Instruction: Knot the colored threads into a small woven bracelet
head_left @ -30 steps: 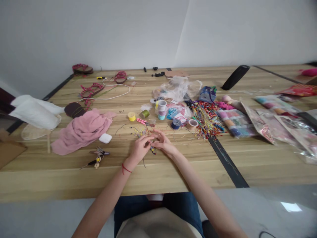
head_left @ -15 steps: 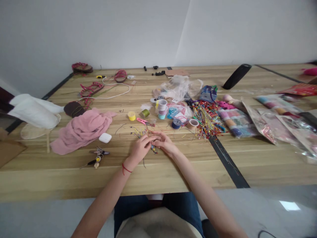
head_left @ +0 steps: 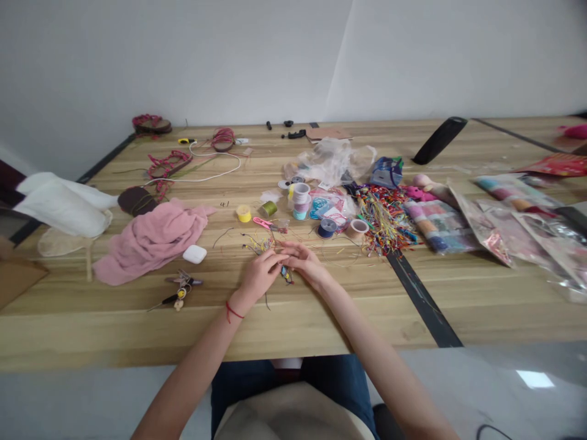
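Note:
My left hand, a red cord around its wrist, meets my right hand over the wooden table. Thumbs and fingertips of both are pinched together on a small piece of coloured cord, whose blue, yellow and dark end hangs out below the fingers. How the cord runs between the fingertips is hidden. Just beyond my left fingers lies a tangle of yellow and dark thread ends. Pink thread snips rest past that, near a yellow spool and a green spool.
On the right are a navy spool, a heap of multicoloured cords and bagged supplies. A pink cloth, a white case and keys lie left. A black cylinder leans at the back.
The fingers have shifted slightly, and a little more of the blue part of the cord shows below them. Everything else stays in place.

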`<state>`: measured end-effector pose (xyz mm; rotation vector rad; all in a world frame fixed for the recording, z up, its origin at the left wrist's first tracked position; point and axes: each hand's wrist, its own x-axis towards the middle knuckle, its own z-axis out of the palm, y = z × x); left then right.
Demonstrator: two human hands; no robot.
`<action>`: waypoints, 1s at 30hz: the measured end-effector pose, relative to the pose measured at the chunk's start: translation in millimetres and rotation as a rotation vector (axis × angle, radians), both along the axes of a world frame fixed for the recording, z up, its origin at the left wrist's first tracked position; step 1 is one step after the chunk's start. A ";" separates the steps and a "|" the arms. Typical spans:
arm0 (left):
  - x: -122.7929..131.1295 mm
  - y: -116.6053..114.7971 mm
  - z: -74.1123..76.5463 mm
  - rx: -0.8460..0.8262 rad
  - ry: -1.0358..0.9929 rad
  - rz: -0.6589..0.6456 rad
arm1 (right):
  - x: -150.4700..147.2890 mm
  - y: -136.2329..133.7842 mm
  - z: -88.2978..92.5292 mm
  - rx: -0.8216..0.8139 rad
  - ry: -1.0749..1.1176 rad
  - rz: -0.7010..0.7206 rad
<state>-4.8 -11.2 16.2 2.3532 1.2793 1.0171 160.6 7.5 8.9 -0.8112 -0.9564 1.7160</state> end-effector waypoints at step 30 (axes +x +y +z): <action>0.3 1.3 -0.5 -0.091 -0.049 0.054 | -0.9 6.6 -8.3 0.045 -0.063 -0.005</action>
